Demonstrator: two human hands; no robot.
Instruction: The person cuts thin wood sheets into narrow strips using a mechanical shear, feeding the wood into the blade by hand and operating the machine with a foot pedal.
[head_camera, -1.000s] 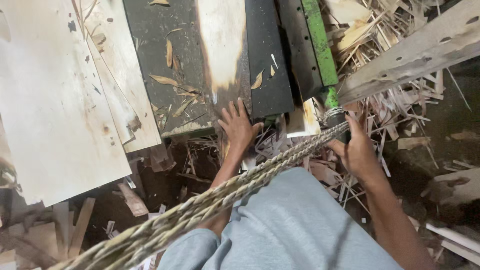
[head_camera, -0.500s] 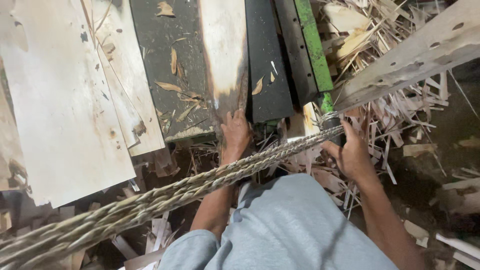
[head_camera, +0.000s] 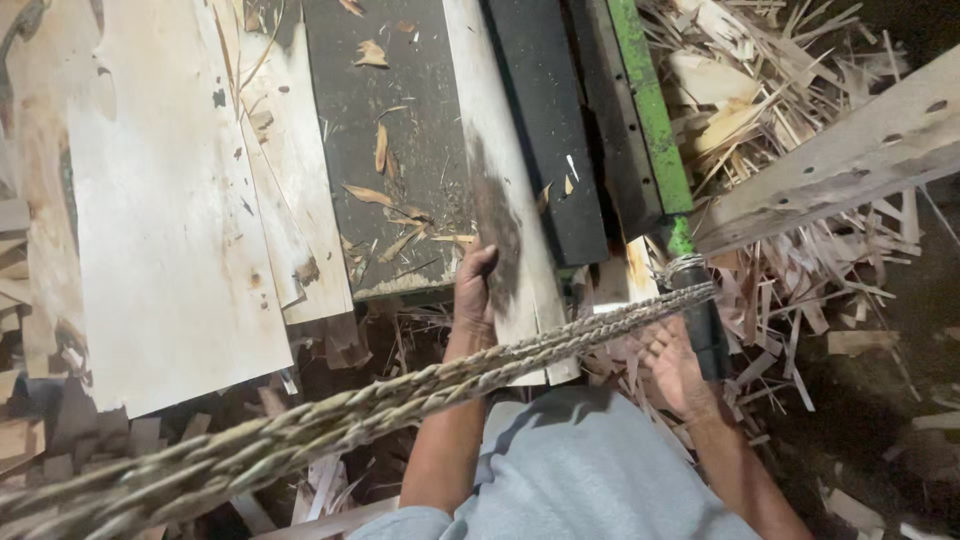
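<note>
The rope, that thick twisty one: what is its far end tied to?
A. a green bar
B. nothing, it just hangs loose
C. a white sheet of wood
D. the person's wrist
A: the twisted rope runs up across the picture and its end is wound around the lower end of the green bar, just above the right hand, while the left hand rests on a pale strip of wood.

One head-worn camera looks steeply down, close over the person's lap and the littered floor.
</note>
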